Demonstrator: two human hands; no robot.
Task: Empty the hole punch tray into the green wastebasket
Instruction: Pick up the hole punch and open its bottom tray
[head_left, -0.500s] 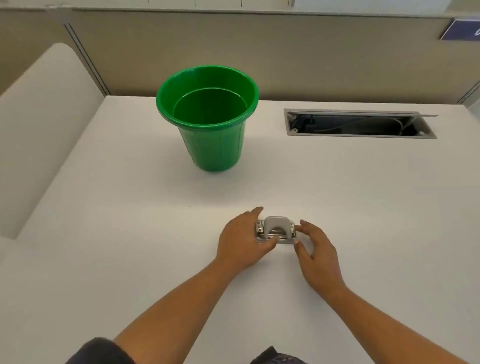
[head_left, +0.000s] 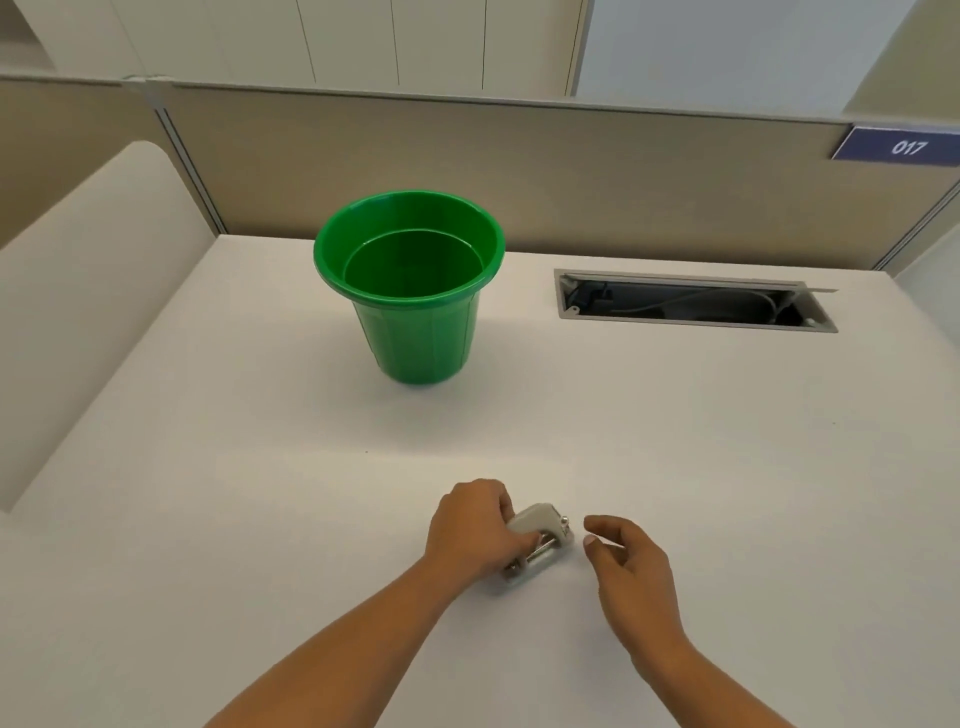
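spreading across most of the view is a white desk, backed by a beige partition that carries a small blue sign reading 017 at its right end. a rectangular cable slot is cut into the desk near the back right, with dark cables showing inside it. the green wastebasket stands upright on the desk toward the back, left of the slot, its mouth open and its inside looking bare. well apart from it, near the front edge, the left hand grips a small grey hole punch, fingers curled and clamped over its left side, holding it tilted so that one end is raised off the desk. whether the tray underneath is on or off cannot be told. the right hand hovers just beside the punch on the right, not touching it, its fingers loosely curled and apart, holding nothing.
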